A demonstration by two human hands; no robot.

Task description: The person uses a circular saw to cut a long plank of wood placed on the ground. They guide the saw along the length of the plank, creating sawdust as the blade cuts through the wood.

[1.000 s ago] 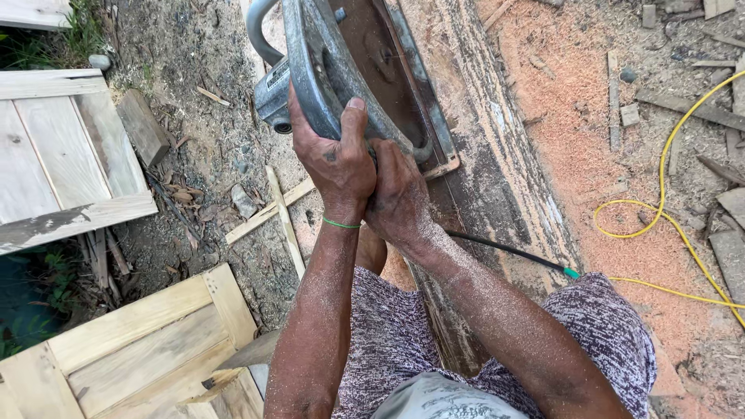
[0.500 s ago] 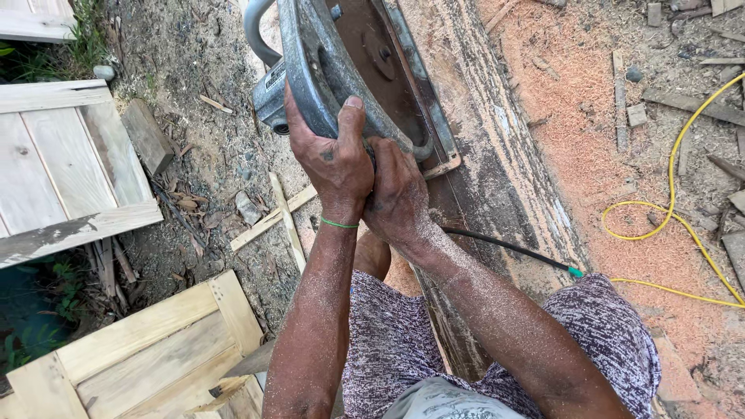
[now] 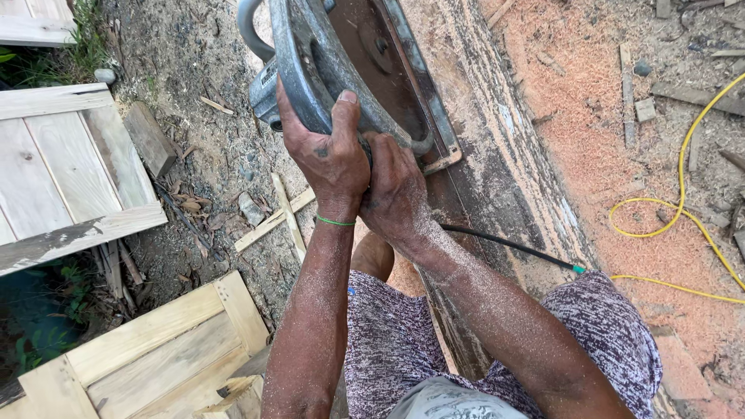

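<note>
A large grey metal circular saw (image 3: 341, 70) rests on a weathered wooden beam (image 3: 497, 178) that runs from top centre toward me. My left hand (image 3: 330, 159) is wrapped over the saw's curved guard rim. My right hand (image 3: 397, 194) grips the saw's handle just beside it, the two hands touching. A black cord (image 3: 512, 244) leads from the saw to the right, across my knee, to a yellow cable (image 3: 660, 225). Both forearms are dusted with sawdust.
Pale wooden panels lie at the left (image 3: 62, 171) and lower left (image 3: 147, 357). Thin wood strips (image 3: 283, 213) and scraps are scattered on the dirt. Orange sawdust (image 3: 590, 116) covers the ground right of the beam.
The saw and both hands have stayed together on the beam; the view has shifted only slightly, with the yellow cable sitting a little differently in frame.
</note>
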